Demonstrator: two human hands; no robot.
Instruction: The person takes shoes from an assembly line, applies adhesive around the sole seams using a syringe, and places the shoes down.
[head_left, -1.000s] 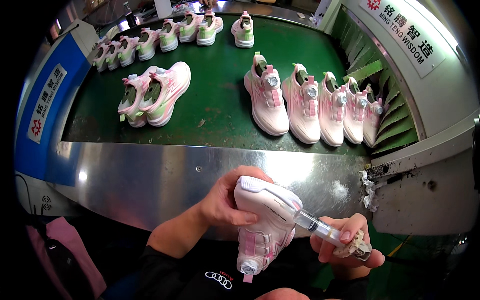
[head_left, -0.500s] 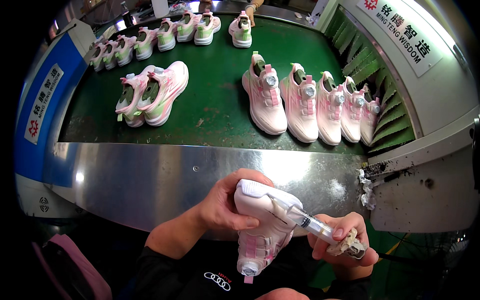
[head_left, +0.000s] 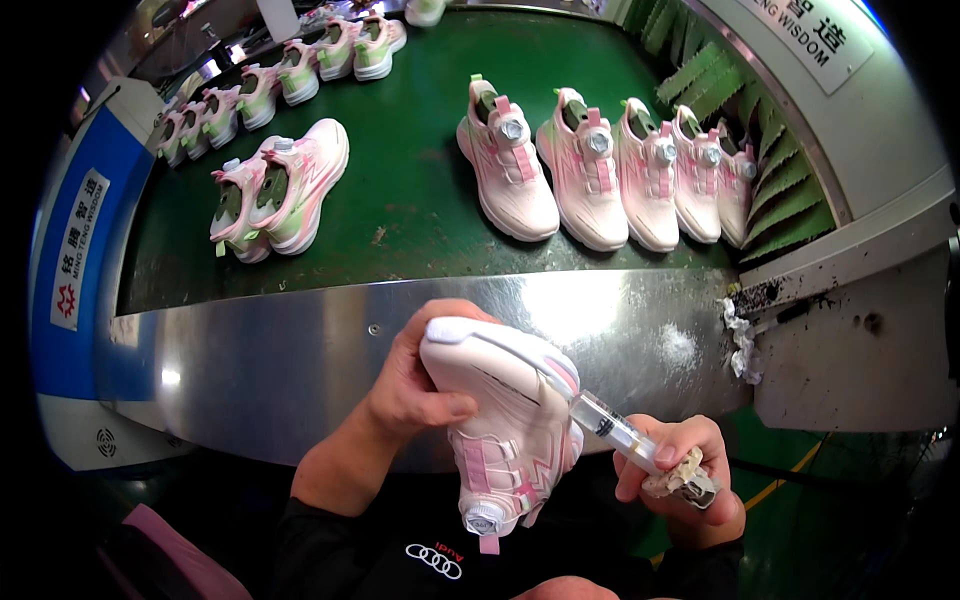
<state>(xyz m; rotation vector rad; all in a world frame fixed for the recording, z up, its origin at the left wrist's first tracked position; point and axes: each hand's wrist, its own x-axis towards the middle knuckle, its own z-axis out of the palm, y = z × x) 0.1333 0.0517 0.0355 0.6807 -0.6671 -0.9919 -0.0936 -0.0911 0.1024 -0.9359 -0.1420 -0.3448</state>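
A pale pink sneaker (head_left: 510,410) is tilted in front of me, its white sole edge turned up and its dial closure low, toward my body. My left hand (head_left: 415,385) is closed around the toe end. Between the fingers of my right hand (head_left: 685,470) sits a clear syringe (head_left: 615,432), its tip at the seam between the sole and the upper. Crumpled, stained wrapping (head_left: 682,480) is bunched at the syringe's rear end, inside the right hand. Whether anything flows from the tip is too small to tell.
A steel ledge (head_left: 250,345) borders the green conveyor belt (head_left: 400,210). Several pink sneakers (head_left: 510,190) stand at the right, near green curtain strips (head_left: 790,190). A pair (head_left: 300,190) rests at left, with a row of shoes (head_left: 300,75) behind. Crumpled white paper (head_left: 740,340) hangs at the ledge's right end.
The held sneaker has turned, showing more of its side, and moved slightly up and left. The syringe tip has shifted along the sole seam. My view has swung, and the co-worker's hand is out of sight.
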